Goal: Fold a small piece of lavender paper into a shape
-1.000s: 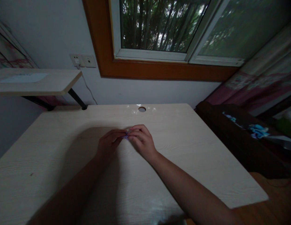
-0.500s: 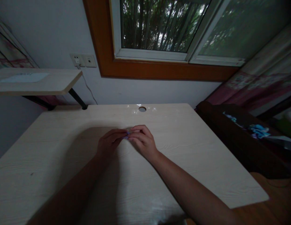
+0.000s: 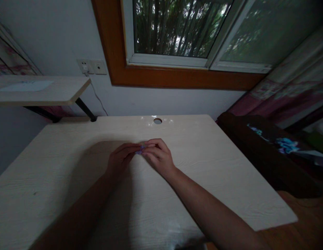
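Barely a twitch since before, and left hand [image 3: 120, 158] and right hand [image 3: 160, 156] pinch a small purple piece [image 3: 138, 152] over the pale desk [image 3: 195, 139]

Left hand [image 3: 119, 160]: is showing bare, its slim fingers [image 3: 128, 147] narrowing toward the tips, with shade blurring the finer detail.
Right hand [image 3: 161, 158]: is showing bare as well, catching more light, its rounded knuckles standing out more clearly.
Left forearm [image 3: 84, 205]: is appearing bare, broadening smoothly from the wrist, its outline dimming toward the lower edge.
Right forearm [image 3: 205, 201]: is appearing bare, plain and smooth-sided, widening below a narrower wrist.
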`<state>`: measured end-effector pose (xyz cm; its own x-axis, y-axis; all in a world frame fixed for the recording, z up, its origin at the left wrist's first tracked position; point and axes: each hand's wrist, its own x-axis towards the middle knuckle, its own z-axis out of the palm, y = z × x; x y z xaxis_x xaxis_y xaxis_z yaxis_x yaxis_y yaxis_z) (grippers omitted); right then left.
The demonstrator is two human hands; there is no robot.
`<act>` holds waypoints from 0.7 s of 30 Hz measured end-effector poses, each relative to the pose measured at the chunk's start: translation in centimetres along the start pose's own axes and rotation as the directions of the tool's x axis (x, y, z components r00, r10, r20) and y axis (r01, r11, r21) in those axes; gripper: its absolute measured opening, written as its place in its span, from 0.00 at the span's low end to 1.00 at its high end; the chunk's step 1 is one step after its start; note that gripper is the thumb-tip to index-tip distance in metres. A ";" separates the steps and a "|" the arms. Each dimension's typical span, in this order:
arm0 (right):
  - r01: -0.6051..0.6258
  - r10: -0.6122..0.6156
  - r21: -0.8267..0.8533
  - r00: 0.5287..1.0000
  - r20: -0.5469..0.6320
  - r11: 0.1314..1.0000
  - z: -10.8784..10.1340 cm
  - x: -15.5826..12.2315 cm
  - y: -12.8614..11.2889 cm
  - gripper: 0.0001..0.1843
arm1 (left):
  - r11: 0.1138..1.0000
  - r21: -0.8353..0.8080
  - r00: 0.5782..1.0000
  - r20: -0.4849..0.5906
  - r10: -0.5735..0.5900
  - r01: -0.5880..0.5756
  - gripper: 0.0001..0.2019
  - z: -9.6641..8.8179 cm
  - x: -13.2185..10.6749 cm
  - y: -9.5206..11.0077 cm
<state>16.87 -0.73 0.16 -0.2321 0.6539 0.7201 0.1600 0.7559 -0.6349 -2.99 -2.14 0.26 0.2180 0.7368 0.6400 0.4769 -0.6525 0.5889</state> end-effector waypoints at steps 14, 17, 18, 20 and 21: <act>0.067 -0.067 -0.106 0.998 0.001 0.992 -0.2 0.0 0.1 0.14 | 0.999 -0.039 1.000 0.017 0.026 -0.026 0.10 0.1 0.1 -0.2; 0.073 -0.073 -0.147 0.997 0.004 0.986 -0.3 0.2 -0.1 0.12 | 0.999 -0.040 1.000 0.022 0.015 -0.014 0.10 0.0 0.1 -0.1; 0.072 -0.072 -0.156 0.997 0.005 0.985 -0.3 0.2 -0.1 0.12 | 0.999 -0.045 1.000 0.024 0.012 -0.011 0.11 0.0 0.2 0.0; 0.066 -0.066 -0.166 0.998 0.009 0.984 -0.4 0.2 -0.1 0.12 | 0.997 -0.071 1.000 0.026 0.002 0.000 0.10 0.0 0.2 0.2; 0.065 -0.064 -0.168 0.998 0.011 0.984 -0.4 0.2 -0.1 0.11 | 0.997 -0.082 1.000 0.030 -0.007 0.010 0.11 0.0 0.1 0.3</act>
<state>17.16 -0.67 0.52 -0.2523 0.6040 0.7559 0.3032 0.7912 -0.5311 -2.80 -2.20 0.48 0.2398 0.7464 0.6208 0.4073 -0.6578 0.6335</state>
